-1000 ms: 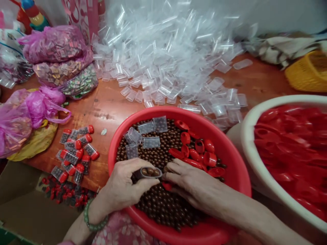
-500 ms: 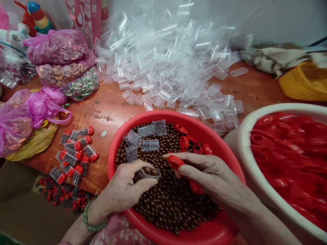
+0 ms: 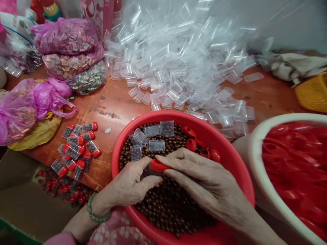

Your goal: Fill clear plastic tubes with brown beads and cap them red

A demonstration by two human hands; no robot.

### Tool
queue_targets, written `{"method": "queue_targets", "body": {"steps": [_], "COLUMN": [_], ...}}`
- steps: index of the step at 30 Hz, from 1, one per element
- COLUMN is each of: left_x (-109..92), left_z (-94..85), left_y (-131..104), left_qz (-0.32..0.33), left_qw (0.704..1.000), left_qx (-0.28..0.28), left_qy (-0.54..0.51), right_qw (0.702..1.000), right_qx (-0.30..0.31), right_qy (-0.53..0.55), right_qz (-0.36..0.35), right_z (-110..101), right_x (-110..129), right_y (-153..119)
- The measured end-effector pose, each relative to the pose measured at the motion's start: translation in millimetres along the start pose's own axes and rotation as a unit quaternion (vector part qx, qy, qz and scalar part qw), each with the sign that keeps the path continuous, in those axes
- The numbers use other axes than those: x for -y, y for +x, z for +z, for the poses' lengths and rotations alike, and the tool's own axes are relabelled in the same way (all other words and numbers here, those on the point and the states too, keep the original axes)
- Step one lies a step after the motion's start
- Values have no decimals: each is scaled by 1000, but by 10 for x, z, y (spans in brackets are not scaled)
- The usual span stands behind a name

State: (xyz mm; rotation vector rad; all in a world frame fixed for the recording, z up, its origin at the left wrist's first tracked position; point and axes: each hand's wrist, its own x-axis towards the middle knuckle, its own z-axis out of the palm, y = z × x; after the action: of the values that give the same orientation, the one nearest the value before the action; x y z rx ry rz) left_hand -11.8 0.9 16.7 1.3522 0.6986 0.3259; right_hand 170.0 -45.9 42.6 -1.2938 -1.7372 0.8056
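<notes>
Over the red basin [image 3: 184, 117], my left hand [image 3: 135, 180] grips a small clear container [image 3: 150, 173], mostly hidden by the fingers. My right hand [image 3: 201, 180] pinches a red cap [image 3: 158, 165] at the container's mouth. Whether the cap is fully seated cannot be seen. Brown balls [image 3: 176, 211] fill much of the basin. Several clear containers [image 3: 155, 145] lie on the balls, and several red caps [image 3: 191, 144] lie at the basin's right side.
A white tub [image 3: 255, 156] of red caps stands at right. Clear containers [image 3: 173, 68] are heaped behind. Capped containers [image 3: 73, 151] lie at left, above a box [image 3: 22, 200] holding more. Pink bags [image 3: 66, 37] sit back left; a yellow basket [image 3: 313, 93] is far right.
My right hand has brought the red cap leftward onto the container's mouth, covering the balls seen inside it. The whole view has shifted slightly.
</notes>
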Motion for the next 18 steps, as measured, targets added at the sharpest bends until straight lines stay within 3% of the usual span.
{"method": "queue_targets", "body": {"steps": [5,11,18], "left_x": [-16,10,16], "left_z": [-15,0,-9], "left_y": [8,31,32], "left_qz": [-7,-29,-9], "left_qw": [1000,996,996], "left_qx": [-3,-37,-26], "left_qy": [20,-81,-85], "right_qw": [998,993,995], "right_qx": [38,34,-27], "right_qy": [-57,-115,-93], "right_qz": [-11,2,16], "right_z": [-124,-350,-183], "right_x": [20,110,132], "right_y": [-33,-120,17]}}
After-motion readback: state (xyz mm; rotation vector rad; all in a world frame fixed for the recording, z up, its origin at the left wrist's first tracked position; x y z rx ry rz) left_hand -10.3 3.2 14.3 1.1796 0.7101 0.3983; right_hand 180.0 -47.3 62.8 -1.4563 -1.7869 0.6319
